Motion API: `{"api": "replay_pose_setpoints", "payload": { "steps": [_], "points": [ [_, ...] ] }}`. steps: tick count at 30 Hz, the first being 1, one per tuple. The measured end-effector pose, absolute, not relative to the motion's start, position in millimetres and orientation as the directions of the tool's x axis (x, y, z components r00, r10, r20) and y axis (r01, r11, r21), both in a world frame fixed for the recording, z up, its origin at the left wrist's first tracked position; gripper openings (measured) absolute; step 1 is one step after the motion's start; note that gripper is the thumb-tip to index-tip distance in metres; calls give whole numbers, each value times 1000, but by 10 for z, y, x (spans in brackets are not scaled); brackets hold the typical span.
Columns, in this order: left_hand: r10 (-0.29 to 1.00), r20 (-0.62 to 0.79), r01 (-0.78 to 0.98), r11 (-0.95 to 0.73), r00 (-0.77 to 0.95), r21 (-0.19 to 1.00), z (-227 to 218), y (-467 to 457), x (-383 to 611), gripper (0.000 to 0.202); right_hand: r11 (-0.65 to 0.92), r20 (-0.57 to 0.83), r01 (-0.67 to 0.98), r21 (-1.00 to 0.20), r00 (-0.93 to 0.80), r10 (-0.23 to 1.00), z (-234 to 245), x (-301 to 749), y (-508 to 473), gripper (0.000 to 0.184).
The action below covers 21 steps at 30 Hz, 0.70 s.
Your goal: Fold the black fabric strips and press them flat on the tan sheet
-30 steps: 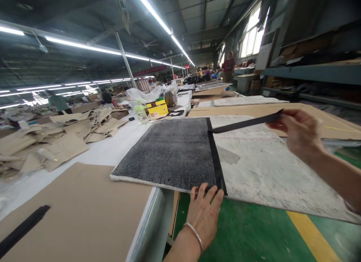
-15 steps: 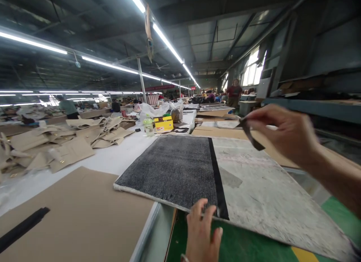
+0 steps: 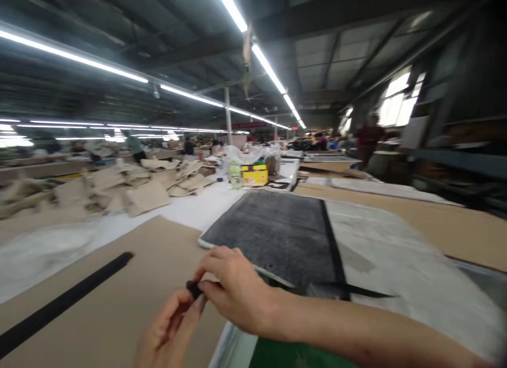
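"Where's the black strip (image 3: pixel 192 289)?"
"Over the brown sheet (image 3: pixel 158 252), its end pinched between the left hand (image 3: pixel 170 326) and right hand (image 3: pixel 237 291)."
"Pointing which way?"
"Lengthwise it seems to run rightward, behind that right hand."
"Any writing?"
"Farther up the counter (image 3: pixel 190 208), the yellow box (image 3: pixel 255 175)'s print is too blurred."

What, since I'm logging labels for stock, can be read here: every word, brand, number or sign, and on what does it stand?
No text can be read for certain.
Yellow box: printed marks, too small and blurred.
Green bottle: a dark mark, too blurred to name.
Red banner at the back: any lettering too blurred.
Small red sign: too small.
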State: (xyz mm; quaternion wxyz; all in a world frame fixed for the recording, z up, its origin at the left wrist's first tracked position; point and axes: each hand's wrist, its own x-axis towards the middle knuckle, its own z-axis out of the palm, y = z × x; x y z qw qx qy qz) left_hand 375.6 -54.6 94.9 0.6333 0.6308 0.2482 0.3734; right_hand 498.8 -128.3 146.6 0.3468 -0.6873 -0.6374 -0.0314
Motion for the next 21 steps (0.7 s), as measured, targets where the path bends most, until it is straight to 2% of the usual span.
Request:
{"api": "replay_pose_setpoints", "payload": {
  "steps": [3, 8, 13, 16, 18, 21],
  "points": [
    [835, 173, -167, -99, 521, 981, 861, -341, 3345, 37, 159, 473, 839, -520, 127, 872, 1288, 4688, -937, 18],
    [935, 129, -131, -91, 330, 987, 773, -49, 2756, 28, 375, 456, 747, -549, -108, 883, 1001, 4208, -425, 21],
    [982, 68, -104, -51, 176, 993, 661, 68, 2229, 24, 438, 395, 639, -632, -221, 892, 771, 3744, -147, 24],
    [995, 30, -97, -20, 100, 995, 618, 87, 1984, 25, 400, 306, 494, -772, -262, 915, 658, 3543, 11, 28],
    [996, 38, -114, -28, 83, 993, 623, 95, 1828, 26, 325, 224, 330, -886, -308, 925, 605, 3443, 123, 35],
    [982, 23, -138, 2, 186, 990, 665, 119, 1561, 30, 26, 27, -9, -1000, -471, 882, 554, 3346, 274, 52]
  ]
}}
